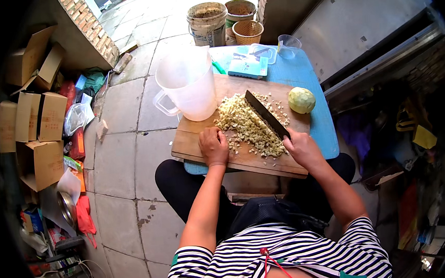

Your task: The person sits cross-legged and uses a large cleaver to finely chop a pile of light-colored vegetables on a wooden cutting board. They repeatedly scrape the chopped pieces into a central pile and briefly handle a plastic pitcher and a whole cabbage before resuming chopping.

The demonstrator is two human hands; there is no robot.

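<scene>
My right hand (302, 147) grips the handle of a dark-bladed kitchen knife (266, 113). Its blade slants away to the upper left, over a heap of finely chopped pale vegetable (245, 125). The heap is spread on a wooden cutting board (195, 141), with loose bits around it. My left hand (213, 147) rests on the board at the heap's near left side, fingers curled in and holding nothing visible. A peeled, pale green round vegetable (301, 100) sits at the board's far right. On the far left corner stands a large translucent plastic pitcher (188, 87), its handle facing left.
The board lies on a small blue table (324, 132). Behind it are a blue box (247, 65), a clear lidded container (263, 53) and a clear plastic cup (289, 47). Buckets (207, 27) and a woven basket (248, 30) stand beyond. Cardboard boxes (52, 116) are piled at left.
</scene>
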